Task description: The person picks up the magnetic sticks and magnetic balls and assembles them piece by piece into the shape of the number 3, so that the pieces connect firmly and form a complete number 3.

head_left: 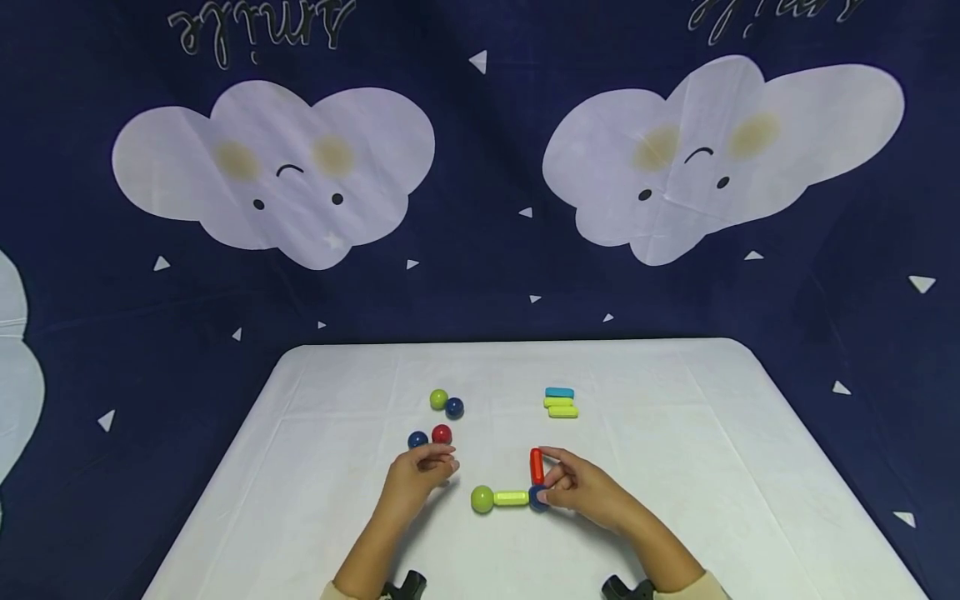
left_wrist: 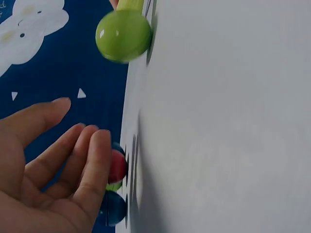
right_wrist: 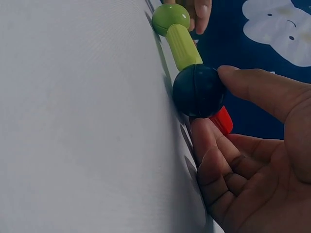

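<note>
My right hand (head_left: 588, 492) pinches the dark blue ball (right_wrist: 199, 91) between thumb and fingers. A yellow-green stick (head_left: 512, 498) joins that ball to a green ball (head_left: 482, 499) at its left. From the blue ball a red stick (head_left: 536, 467) points toward the table's back, with a fingertip of my right hand at its far end. My left hand (head_left: 420, 479) hovers with bent, spread fingers and nothing between them, just in front of a red ball (head_left: 442, 434) and another blue ball (head_left: 417, 439).
Farther back on the white table (head_left: 337, 492) lie a loose green ball (head_left: 438, 399) and a blue ball (head_left: 454, 407). To their right are a blue stick (head_left: 559, 392) and two yellow-green sticks (head_left: 562, 412). A dark blue cloth (head_left: 480, 292) with clouds hangs behind.
</note>
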The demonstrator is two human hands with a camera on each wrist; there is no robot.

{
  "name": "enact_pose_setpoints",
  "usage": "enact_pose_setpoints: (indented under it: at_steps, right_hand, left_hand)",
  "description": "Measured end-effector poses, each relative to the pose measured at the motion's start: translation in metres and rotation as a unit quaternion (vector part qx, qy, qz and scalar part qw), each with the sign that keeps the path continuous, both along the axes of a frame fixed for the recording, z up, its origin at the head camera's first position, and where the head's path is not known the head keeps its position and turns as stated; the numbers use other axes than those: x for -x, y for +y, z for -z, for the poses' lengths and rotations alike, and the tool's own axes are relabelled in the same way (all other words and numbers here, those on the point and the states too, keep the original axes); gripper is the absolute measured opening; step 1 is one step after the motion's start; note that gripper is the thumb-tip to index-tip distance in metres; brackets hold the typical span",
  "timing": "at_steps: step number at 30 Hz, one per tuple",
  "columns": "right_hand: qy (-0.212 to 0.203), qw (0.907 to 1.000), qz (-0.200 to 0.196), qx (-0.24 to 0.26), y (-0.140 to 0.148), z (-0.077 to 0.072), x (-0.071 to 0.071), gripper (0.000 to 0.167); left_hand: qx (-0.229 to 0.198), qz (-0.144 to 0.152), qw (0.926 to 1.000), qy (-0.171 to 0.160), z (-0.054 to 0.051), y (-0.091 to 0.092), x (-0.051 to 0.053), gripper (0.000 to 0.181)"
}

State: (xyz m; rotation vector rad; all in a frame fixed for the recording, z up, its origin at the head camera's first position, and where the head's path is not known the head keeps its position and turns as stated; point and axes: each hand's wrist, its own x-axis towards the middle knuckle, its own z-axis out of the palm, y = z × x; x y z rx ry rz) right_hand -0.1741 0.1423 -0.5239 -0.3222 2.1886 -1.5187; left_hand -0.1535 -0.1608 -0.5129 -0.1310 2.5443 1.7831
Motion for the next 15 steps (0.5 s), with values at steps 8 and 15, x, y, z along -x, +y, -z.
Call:
enact_pose_setpoints:
  at_steps: [8,15]
  right_hand:
    - [0.003,1.0000,-0.005,-0.001,-0.001,0.001,0.000,0.079]
    - [0.008,0.9999,-0.006,-0.008,-0.001,0.001,0.000,0.079]
  left_hand:
    - [0.013,-0.088,0.9959,0.016,-0.007,-0.012,0.003,0.029]
    - [0.021,-0.128,0.9914,0.021,-0.008,-0.022,0.008,0.032]
